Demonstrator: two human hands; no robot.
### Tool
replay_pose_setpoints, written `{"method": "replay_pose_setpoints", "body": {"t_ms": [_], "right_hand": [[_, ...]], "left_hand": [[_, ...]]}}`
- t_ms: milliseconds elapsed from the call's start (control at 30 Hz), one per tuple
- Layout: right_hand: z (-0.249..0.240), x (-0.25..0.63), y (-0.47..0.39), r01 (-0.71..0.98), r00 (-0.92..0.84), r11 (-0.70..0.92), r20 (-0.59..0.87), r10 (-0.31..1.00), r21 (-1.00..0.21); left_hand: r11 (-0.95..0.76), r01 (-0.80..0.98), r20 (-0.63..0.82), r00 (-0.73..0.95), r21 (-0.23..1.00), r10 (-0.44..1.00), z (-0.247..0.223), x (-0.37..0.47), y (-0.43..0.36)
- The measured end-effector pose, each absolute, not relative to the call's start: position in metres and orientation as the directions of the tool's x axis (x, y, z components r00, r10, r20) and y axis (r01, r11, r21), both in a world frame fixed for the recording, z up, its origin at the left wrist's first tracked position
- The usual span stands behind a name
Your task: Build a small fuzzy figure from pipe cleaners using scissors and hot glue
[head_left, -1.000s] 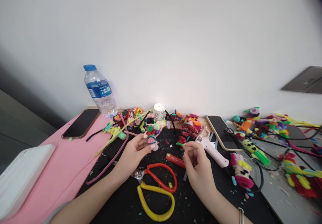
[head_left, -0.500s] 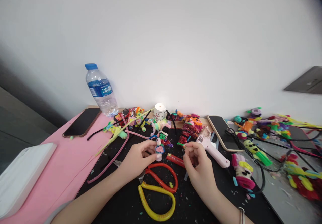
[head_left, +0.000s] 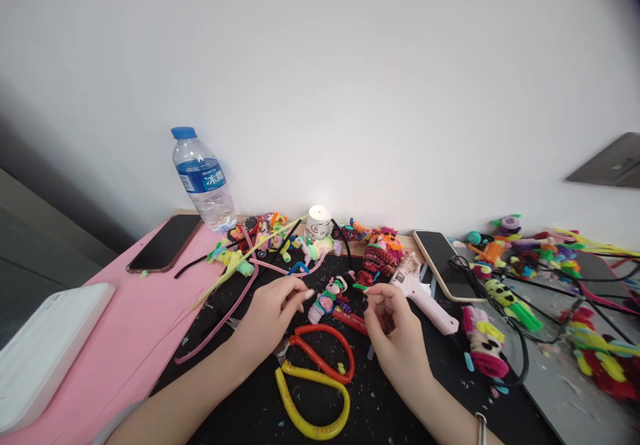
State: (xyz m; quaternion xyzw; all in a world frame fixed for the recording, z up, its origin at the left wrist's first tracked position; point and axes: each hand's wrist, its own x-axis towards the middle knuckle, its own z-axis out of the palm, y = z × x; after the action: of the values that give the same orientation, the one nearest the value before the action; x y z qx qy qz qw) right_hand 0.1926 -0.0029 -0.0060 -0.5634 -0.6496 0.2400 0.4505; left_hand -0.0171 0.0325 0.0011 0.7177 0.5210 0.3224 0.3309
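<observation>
A small figure of coloured fuzzy pipe cleaners (head_left: 327,298) lies tilted on the black mat (head_left: 385,402), between my two hands. My left hand (head_left: 273,312) is just left of it, apart from it, fingers loosely curled with nothing visible in them. To its right, my right hand (head_left: 397,328) has thumb and forefinger brought together; anything tiny between them cannot be made out. A red marked stick (head_left: 351,321) lies partly behind the figure and my right fingertips. Below my left hand are scissors with one red and one yellow handle (head_left: 320,428); the blades are mostly hidden.
A pale pink glue gun (head_left: 430,305) and a phone (head_left: 443,265) lie at right, near several pipe cleaner figures (head_left: 510,302). At back stand a white paper cup (head_left: 319,220) and a water bottle (head_left: 205,185). Another phone (head_left: 165,244) and a white box (head_left: 55,352) are left.
My left hand has let go of the pipe cleaner figure and drawn back slightly left. The figure now lies on the mat. My right hand has hardly moved.
</observation>
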Motion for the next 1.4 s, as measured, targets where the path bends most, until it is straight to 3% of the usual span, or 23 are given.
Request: {"method": "replay_pose_setpoints", "body": {"t_ms": [133,300,467,700,867,1200,1300,1400], "right_hand": [[-0.005,0.193,-0.003,0.517,0.036,0.259,0.323,0.946,-0.816],[-0.006,0.193,-0.004,0.516,0.034,0.248,0.308,0.951,-0.82],[-0.007,0.193,-0.004,0.514,0.032,0.253,0.313,0.949,-0.819],[-0.006,0.193,-0.004,0.514,0.024,0.257,0.313,0.949,-0.818],[-0.006,0.193,-0.004,0.517,0.026,0.26,0.318,0.948,-0.816],[-0.004,0.191,-0.004,0.511,0.028,0.266,0.325,0.945,-0.817],[-0.004,0.191,-0.004,0.507,0.034,0.264,0.325,0.945,-0.82],[-0.004,0.191,-0.005,0.51,0.036,0.263,0.325,0.945,-0.819]], "left_hand": [[-0.376,0.73,0.388,0.164,0.571,0.907,0.005,-0.035,0.039],[-0.362,0.834,0.473,0.142,0.416,0.87,0.007,-0.052,0.053],[-0.478,0.78,0.61,0.16,0.404,0.777,0.005,-0.056,0.06],[-0.453,0.789,0.609,0.129,0.415,0.783,0.005,-0.055,0.059],[-0.453,0.736,0.574,0.107,0.504,0.812,0.005,-0.056,0.058],[-0.611,0.649,0.489,0.391,0.454,0.78,-0.001,-0.045,0.055],[-0.691,0.591,0.536,0.454,0.417,0.712,-0.003,-0.044,0.053],[-0.71,0.574,0.634,0.381,0.409,0.673,0.0,-0.043,0.047]]}}
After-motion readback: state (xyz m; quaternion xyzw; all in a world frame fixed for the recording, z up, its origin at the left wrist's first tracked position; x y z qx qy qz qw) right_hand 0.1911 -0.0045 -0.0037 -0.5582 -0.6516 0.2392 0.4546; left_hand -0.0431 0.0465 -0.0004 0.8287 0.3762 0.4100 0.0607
